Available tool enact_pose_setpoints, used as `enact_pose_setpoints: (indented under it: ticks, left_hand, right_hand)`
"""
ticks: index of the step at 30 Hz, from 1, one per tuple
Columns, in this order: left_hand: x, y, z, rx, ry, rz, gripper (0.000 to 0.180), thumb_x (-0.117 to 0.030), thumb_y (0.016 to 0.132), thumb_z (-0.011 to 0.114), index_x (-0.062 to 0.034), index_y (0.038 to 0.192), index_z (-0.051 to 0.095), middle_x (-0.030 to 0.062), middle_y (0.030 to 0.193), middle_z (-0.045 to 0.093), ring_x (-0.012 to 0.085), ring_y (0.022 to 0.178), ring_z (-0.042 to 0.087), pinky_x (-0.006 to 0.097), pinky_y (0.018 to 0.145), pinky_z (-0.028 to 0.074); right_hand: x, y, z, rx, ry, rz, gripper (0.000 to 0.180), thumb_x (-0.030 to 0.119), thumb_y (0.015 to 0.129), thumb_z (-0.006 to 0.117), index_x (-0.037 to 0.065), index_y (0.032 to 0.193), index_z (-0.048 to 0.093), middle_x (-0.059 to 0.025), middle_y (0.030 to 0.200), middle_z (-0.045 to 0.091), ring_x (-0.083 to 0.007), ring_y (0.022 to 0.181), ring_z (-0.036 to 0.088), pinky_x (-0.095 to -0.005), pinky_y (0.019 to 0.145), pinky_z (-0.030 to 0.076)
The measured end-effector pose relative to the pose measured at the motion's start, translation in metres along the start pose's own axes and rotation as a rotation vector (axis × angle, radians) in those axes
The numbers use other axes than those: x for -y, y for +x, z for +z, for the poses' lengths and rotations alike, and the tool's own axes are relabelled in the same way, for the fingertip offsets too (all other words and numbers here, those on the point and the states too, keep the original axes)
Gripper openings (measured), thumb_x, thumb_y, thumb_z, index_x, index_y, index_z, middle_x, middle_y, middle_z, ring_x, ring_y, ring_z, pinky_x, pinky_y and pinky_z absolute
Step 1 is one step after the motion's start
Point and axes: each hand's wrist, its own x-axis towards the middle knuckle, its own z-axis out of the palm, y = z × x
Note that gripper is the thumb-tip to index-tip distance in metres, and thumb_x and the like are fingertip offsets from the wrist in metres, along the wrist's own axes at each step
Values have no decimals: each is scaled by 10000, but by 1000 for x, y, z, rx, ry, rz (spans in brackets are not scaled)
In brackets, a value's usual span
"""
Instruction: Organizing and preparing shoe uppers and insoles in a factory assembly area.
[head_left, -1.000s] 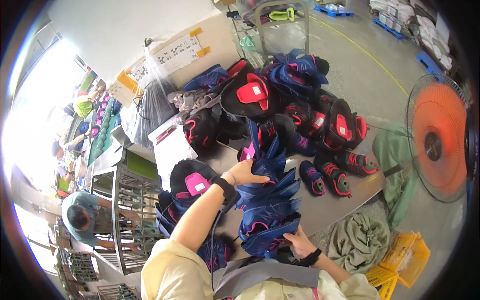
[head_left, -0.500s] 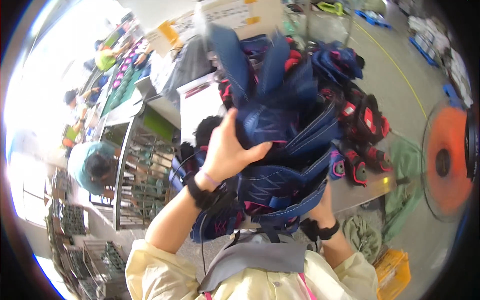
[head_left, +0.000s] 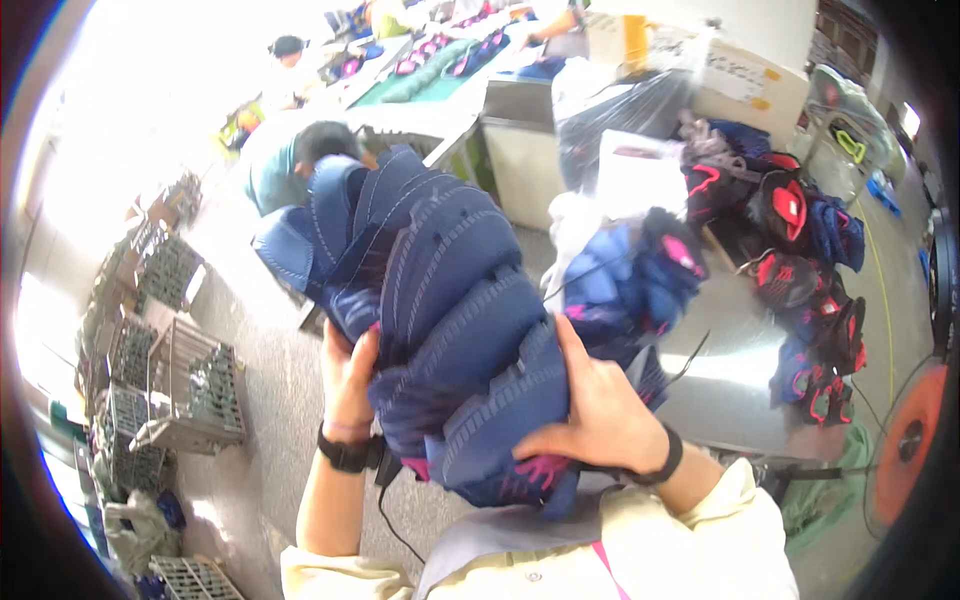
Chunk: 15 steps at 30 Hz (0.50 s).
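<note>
A nested stack of navy shoe uppers (head_left: 460,290) with white stitching and pink details is clasped between my two hands in front of me. My left hand (head_left: 348,385) closes on the stack's left side; part of its fingers is hidden behind the uppers. On the lower right side my right hand (head_left: 610,415) presses in, its thumb across the front near a pink patch. The stack leans up to the left, away from the table. Beyond my right hand, a blurred bunch of blue and pink uppers (head_left: 620,275) lies at the table's near left edge.
Black and red uppers (head_left: 785,285) lie along the right of the metal table (head_left: 725,385). An orange fan (head_left: 910,440) stands at far right. Wire rack carts (head_left: 190,390) line the left. A person in teal (head_left: 270,165) bends down beyond the stack, near a green-topped line (head_left: 425,80).
My view has turned left. The stack has swung leftward off the table and tilted. My left hand has shifted down its left side; my right hand, mostly hidden before, now shows gripping the right side.
</note>
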Motion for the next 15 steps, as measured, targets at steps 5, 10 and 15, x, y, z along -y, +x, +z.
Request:
enact_pose_setpoints:
  ticks: [5, 10, 15]
  left_hand:
    - [69, 5, -151, -50, -219, -237, 475, -160, 833, 582, -13, 1232, 370, 129, 1139, 526, 221, 994, 552, 354, 850, 469]
    - [114, -16, -218, -42, -223, -382, 507, -140, 815, 597, -20, 1255, 372, 111, 1189, 505, 232, 1067, 512, 363, 921, 413]
    - [135, 3, -229, -48, -299, -410, 599, -183, 771, 667, -18, 1262, 366, 103, 1187, 506, 221, 1060, 512, 347, 925, 407]
  right_hand:
    - [13, 70, 126, 318, 30, 382, 1088, 481, 620, 725, -101, 1312, 120, -305, 1016, 559, -429, 958, 556, -407, 833, 442]
    - [3, 59, 189, 335, 237, 394, 1025, 426, 651, 727, 36, 1366, 104, -288, 1061, 549, -422, 1000, 543, -395, 877, 424]
    - [-33, 52, 170, 370, 589, 529, 1063, 302, 679, 756, -1, 1391, 28, -261, 1283, 401, -323, 1150, 467, -355, 947, 382]
